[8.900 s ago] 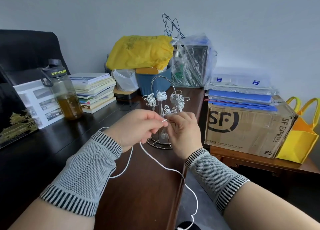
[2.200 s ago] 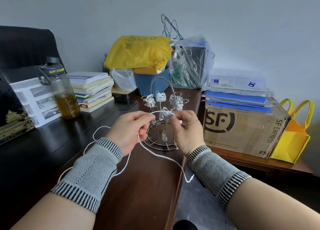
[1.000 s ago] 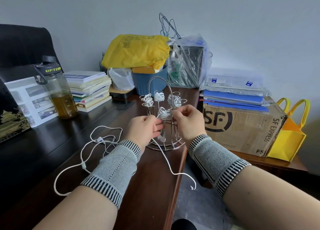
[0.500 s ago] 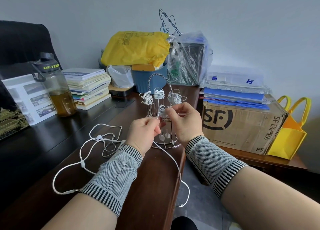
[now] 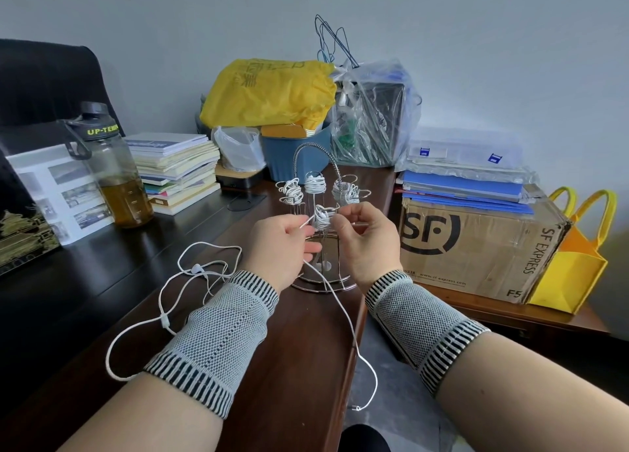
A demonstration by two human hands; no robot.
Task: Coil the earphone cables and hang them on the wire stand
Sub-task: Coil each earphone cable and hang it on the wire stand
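Nearest the camera, two forearms in grey knitted wrist sleeves reached forward over the counter (image 5: 289,366) toward the wire stand (image 5: 318,233). A loose white earphone cable (image 5: 163,315) lay in loops on the counter in front and to the left of the stand, while another strand (image 5: 343,319) dropped from the hands and hung past the counter's edge, its plug dangling. Just in front of the stand, the left hand (image 5: 277,242) had its grip closed in a pinch on the white cable, thumb and forefinger together. The right hand (image 5: 366,239) had its fingers curled, its grip holding the small coil (image 5: 322,215) at the stand's front hook. Three more coiled earphone bundles (image 5: 315,184) hung on the stand's upper hooks. Left of the stand stood a water bottle (image 5: 114,169) and a stack of books (image 5: 175,169). Right of it sat a cardboard box (image 5: 476,247). Behind the stand lay a yellow bag (image 5: 269,91).
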